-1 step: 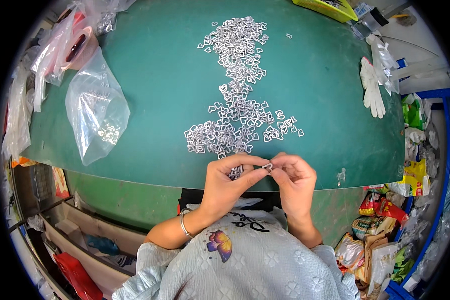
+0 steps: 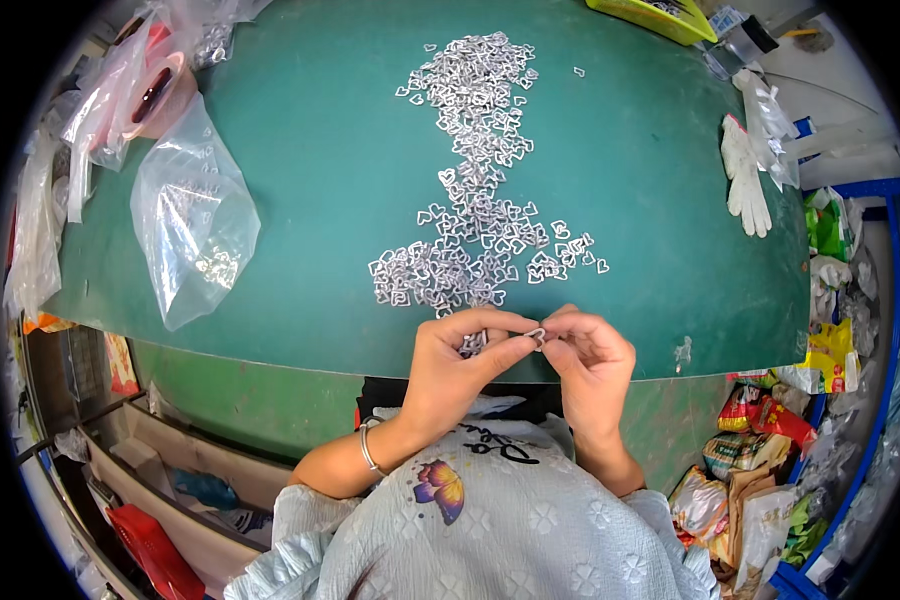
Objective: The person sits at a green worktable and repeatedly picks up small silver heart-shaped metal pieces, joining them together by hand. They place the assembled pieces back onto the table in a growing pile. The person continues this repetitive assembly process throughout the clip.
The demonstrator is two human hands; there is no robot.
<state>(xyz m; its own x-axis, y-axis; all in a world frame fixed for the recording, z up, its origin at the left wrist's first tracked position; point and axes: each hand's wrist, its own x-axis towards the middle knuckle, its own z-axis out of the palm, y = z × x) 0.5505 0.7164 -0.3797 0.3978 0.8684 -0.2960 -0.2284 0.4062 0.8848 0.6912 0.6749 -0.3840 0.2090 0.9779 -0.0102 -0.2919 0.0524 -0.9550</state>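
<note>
At the near edge of the table, my left hand [image 2: 448, 368] is closed, pinching a small silvery heart-shaped metal ring [image 2: 537, 335] between thumb and forefinger. Several more such hearts [image 2: 472, 343] sit inside the curl of its other fingers. My right hand [image 2: 598, 375] meets it from the right, with thumb and fingertips pinched on the same heart. Just beyond both hands, a long loose pile of these hearts [image 2: 425, 275] stretches away up the table. A few stray ones lie beside it, one of them [image 2: 579, 72] far to the right.
The green table [image 2: 320, 200] carries a clear plastic bag [image 2: 195, 220] and a pink basin [image 2: 165, 95] at left. A white glove [image 2: 745, 180] lies at right, a yellow tray [image 2: 660, 20] at the far edge. Filled bags [image 2: 745, 450] crowd the lower right; a beige drawer [image 2: 185, 460] is lower left.
</note>
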